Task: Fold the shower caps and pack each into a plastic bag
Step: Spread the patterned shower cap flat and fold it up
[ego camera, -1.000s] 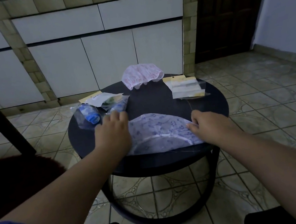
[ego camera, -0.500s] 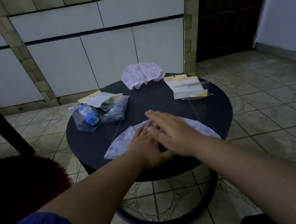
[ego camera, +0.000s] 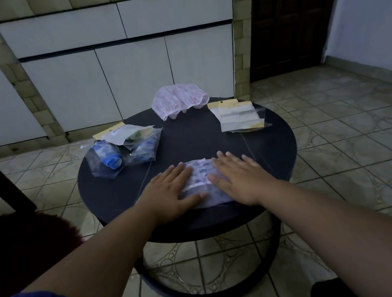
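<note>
Both forearms extend forward over the near edge of the round dark worktop [ego camera: 109, 186]. The left hand [ego camera: 171, 192] and right hand [ego camera: 239, 180] lie palm-down, fingers straight and flat, pressing the folded blue-patterned shower cap [ego camera: 201, 180] against the worktop; the cap shows between the two hands. Beyond the cap to the left lie packed plastic bags [ego camera: 124, 151]; beyond to the right, a stack of empty plastic bags [ego camera: 238, 116]. Farthest from the cap, at the worktop's far edge, rests a pink-patterned shower cap [ego camera: 178, 100], unfolded.

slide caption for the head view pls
Both hands, left hand and right hand, press a folded blue shower cap flat on the round table.
</note>
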